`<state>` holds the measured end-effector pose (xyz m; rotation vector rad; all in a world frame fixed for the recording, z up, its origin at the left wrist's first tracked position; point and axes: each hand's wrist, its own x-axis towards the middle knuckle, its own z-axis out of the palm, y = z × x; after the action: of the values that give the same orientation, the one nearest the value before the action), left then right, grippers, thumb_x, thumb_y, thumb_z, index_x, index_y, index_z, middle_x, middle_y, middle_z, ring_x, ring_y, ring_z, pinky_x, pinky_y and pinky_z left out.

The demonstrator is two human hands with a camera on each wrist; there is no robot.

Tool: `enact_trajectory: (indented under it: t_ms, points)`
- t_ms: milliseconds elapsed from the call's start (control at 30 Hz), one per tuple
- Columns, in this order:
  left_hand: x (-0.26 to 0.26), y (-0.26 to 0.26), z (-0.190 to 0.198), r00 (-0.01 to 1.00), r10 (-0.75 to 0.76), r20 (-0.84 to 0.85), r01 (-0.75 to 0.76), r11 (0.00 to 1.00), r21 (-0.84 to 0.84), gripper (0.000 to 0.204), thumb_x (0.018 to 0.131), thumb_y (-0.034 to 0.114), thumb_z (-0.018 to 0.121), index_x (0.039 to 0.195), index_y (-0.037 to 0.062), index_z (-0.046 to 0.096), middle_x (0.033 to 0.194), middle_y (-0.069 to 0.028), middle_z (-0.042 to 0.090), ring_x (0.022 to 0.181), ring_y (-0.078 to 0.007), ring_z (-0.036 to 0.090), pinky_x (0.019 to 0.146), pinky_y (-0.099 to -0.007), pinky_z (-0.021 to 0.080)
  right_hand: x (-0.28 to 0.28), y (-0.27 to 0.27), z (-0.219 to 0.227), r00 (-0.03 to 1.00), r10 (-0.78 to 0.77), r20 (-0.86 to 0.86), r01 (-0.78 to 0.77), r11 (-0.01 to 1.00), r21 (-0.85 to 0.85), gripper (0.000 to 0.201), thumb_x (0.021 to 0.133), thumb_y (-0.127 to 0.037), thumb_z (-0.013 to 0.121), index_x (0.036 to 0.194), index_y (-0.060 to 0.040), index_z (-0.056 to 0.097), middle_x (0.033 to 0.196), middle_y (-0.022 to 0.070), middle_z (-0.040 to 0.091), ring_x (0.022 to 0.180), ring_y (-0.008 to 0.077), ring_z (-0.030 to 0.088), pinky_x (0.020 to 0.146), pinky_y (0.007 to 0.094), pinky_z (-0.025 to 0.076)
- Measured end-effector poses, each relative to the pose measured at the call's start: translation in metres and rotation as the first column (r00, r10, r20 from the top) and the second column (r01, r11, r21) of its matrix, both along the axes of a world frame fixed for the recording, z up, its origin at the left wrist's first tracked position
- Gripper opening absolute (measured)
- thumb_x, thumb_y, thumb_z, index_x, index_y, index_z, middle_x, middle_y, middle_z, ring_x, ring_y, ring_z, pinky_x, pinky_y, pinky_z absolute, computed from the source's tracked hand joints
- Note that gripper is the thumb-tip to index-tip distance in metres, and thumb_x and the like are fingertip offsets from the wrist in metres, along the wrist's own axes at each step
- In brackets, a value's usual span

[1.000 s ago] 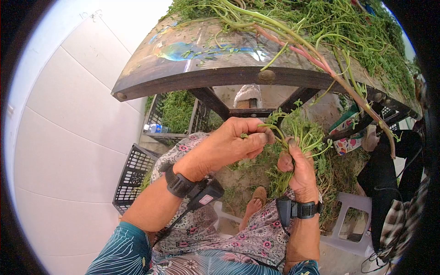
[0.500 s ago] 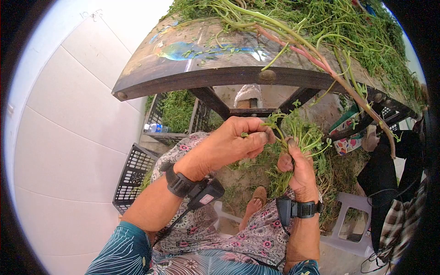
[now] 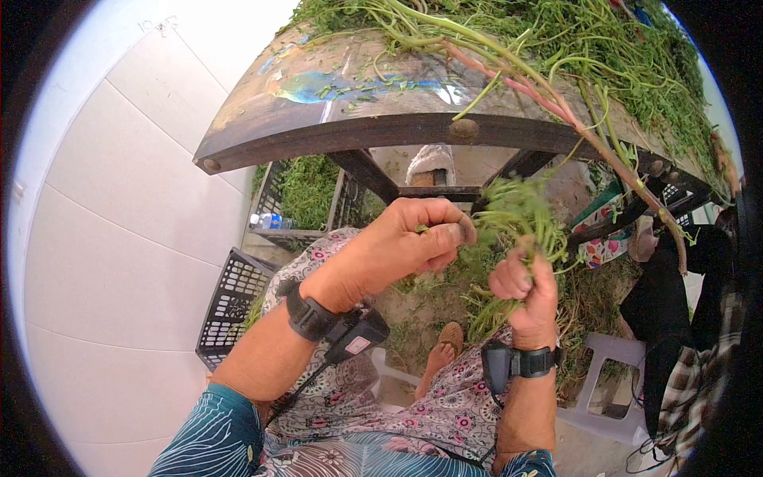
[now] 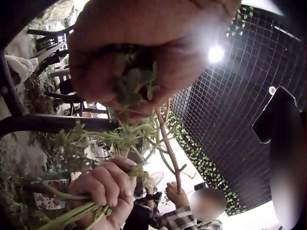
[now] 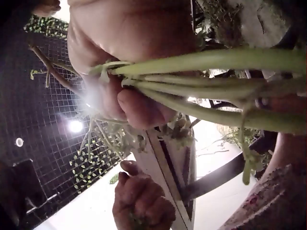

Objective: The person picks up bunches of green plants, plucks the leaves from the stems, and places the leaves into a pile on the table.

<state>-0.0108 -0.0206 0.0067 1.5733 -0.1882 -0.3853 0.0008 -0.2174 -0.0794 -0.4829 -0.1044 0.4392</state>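
Note:
In the head view my right hand (image 3: 524,290) grips a bunch of leafy green stems (image 3: 520,215); the leafy tops point up and are blurred. Thick pale-green stems (image 5: 216,88) run out of that fist in the right wrist view. My left hand (image 3: 421,246) is held just to the left of the bunch, its thumb and fingers curled together. Small green leaves (image 4: 134,84) show inside its curled fingers in the left wrist view. Between the two hands is a narrow gap in the head view.
A table (image 3: 334,131) heaped with greens (image 3: 588,48) stands ahead, and a long reddish stalk (image 3: 604,151) hangs over its edge. Black crates (image 3: 234,306) are at the left, one with a plastic bottle (image 3: 270,222). A plastic stool (image 3: 608,381) stands at right, near another person's checked sleeve (image 3: 699,381).
My right hand has turned and shifted slightly, swinging the tops of the bunch away from my left fingertips. The left hand has stayed almost in place.

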Motion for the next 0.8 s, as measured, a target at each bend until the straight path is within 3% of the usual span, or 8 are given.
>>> enact_trajectory:
  t_ms: [33,167,267,300,400,567,800]
  points:
    - [0.0,0.0,0.0,1.0,0.01,-0.008,-0.01,1.0,-0.015,0.021,0.088,0.022,0.05,0.092,0.0032,0.057,0.061,0.0061,0.045,0.053,-0.0023,0.038,0.048,-0.0171,0.031,0.002,-0.002,0.002,0.997,0.009,0.08,-0.012,0.999,0.045,0.022,0.09,-0.031,0.047,0.097,-0.0113,0.053,0.053,-0.0057,0.036,0.042,0.0051,0.028,0.042,0.0218,0.024]
    - [0.0,0.0,-0.001,1.0,-0.004,-0.011,0.004,0.999,0.054,0.018,0.088,0.02,0.049,0.09,0.003,0.057,0.06,0.006,0.044,0.053,-0.0025,0.038,0.048,-0.0174,0.031,0.003,-0.004,-0.004,0.999,-0.044,0.024,0.049,0.952,-0.302,0.021,0.089,-0.029,0.05,0.099,-0.0111,0.053,0.055,-0.0038,0.04,0.043,0.0063,0.031,0.042,0.0218,0.025]
    - [-0.001,-0.004,0.003,1.0,0.008,-0.026,-0.006,0.998,0.066,0.016,0.088,0.018,0.049,0.089,0.0032,0.056,0.06,0.0057,0.044,0.053,-0.0027,0.037,0.048,-0.0178,0.03,-0.003,0.006,0.003,0.989,-0.13,-0.067,0.087,0.894,-0.439,0.022,0.087,-0.029,0.052,0.099,-0.0111,0.053,0.056,-0.0025,0.042,0.044,0.0069,0.033,0.043,0.0218,0.025]
    - [-0.002,-0.004,0.003,1.0,0.012,-0.019,-0.011,0.998,0.067,0.016,0.088,0.018,0.049,0.089,0.0031,0.056,0.06,0.0057,0.043,0.053,-0.0029,0.037,0.048,-0.0179,0.03,-0.001,0.003,0.0,0.998,-0.052,-0.036,0.035,0.929,-0.369,0.023,0.086,-0.03,0.054,0.099,-0.0111,0.053,0.057,-0.0021,0.043,0.045,0.0069,0.035,0.043,0.0222,0.026]
    - [-0.001,-0.003,-0.001,1.0,0.006,-0.008,-0.006,0.998,0.061,0.016,0.088,0.017,0.049,0.09,0.0032,0.056,0.059,0.0057,0.042,0.052,-0.0033,0.036,0.047,-0.0182,0.03,0.0,0.002,-0.002,0.999,-0.041,-0.014,0.034,0.938,-0.344,0.023,0.086,-0.029,0.054,0.1,-0.0105,0.052,0.056,-0.0019,0.042,0.045,0.0077,0.034,0.043,0.0232,0.026]
    - [-0.001,-0.003,0.004,0.996,-0.031,-0.083,0.03,0.999,-0.014,0.02,0.089,0.02,0.047,0.09,0.0037,0.057,0.058,0.0054,0.041,0.051,-0.0038,0.035,0.046,-0.0184,0.028,0.0,0.004,0.0,0.999,-0.031,-0.011,0.023,0.911,-0.413,0.023,0.086,-0.028,0.054,0.101,-0.0096,0.052,0.056,-0.0012,0.041,0.045,0.0089,0.032,0.045,0.0241,0.025]
    - [-0.002,-0.003,0.007,0.986,0.052,-0.158,-0.06,0.997,-0.05,0.026,0.09,0.025,0.043,0.088,0.0038,0.058,0.059,0.0035,0.046,0.051,-0.0048,0.038,0.046,-0.019,0.029,0.0,0.006,0.003,0.997,-0.08,-0.022,0.06,0.875,-0.481,0.025,0.086,-0.028,0.055,0.101,-0.0085,0.052,0.056,-0.0013,0.04,0.046,0.0086,0.033,0.045,0.0238,0.026]
